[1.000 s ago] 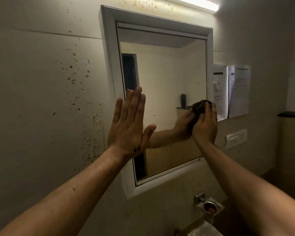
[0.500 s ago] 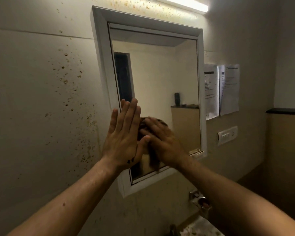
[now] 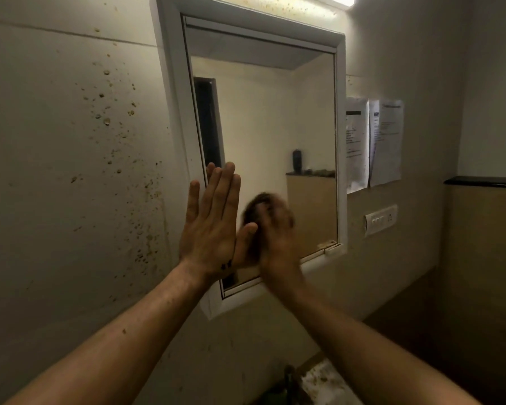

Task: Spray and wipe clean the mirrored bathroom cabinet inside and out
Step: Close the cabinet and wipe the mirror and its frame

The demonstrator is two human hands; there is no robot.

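The mirrored cabinet (image 3: 170, 83) has a white frame and hangs shut on the wall, with its glass (image 3: 260, 127) reflecting the room. My left hand (image 3: 209, 229) lies flat with straight fingers against the lower left of the door, over frame and glass. Just to its right, my right hand (image 3: 278, 244) holds a dark wadded cloth (image 3: 257, 206) against the lower glass. That hand and the cloth are blurred by motion. No spray bottle is in view.
Brown splatter spots (image 3: 114, 127) cover the wall left of the cabinet. Two taped papers (image 3: 386, 141) and a switch plate (image 3: 380, 220) sit to its right. A black ledge (image 3: 485, 181) runs at far right, and a dirty basin (image 3: 319, 381) lies below.
My right hand swept the cloth from the mirror's right edge across to the lower left, beside my left hand. My left hand has stayed flat on the door.
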